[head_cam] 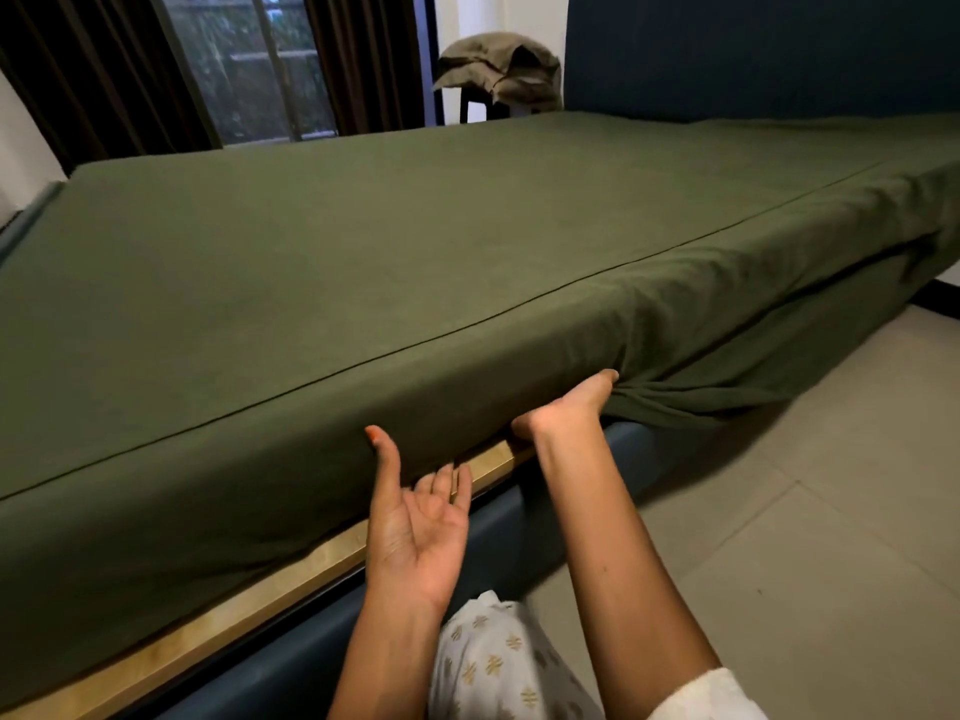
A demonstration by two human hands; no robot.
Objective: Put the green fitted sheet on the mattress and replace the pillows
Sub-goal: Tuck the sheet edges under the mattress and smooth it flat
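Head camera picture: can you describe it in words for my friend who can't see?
Two hands tuck a green fitted sheet under a mattress edge: the right hand grips bunched fabric, the left hand is open, palm up. Pillows are piled on a stool by the window.

The bed frame point(545, 517), blue with a wooden ledge point(291, 579), carries the mattress, which the green fitted sheet point(363, 241) covers smoothly.

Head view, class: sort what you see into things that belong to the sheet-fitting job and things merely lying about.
Job: green fitted sheet; mattress; left hand; right hand; pillows on stool.
Lying about: curtains; window; headboard; floor tiles.
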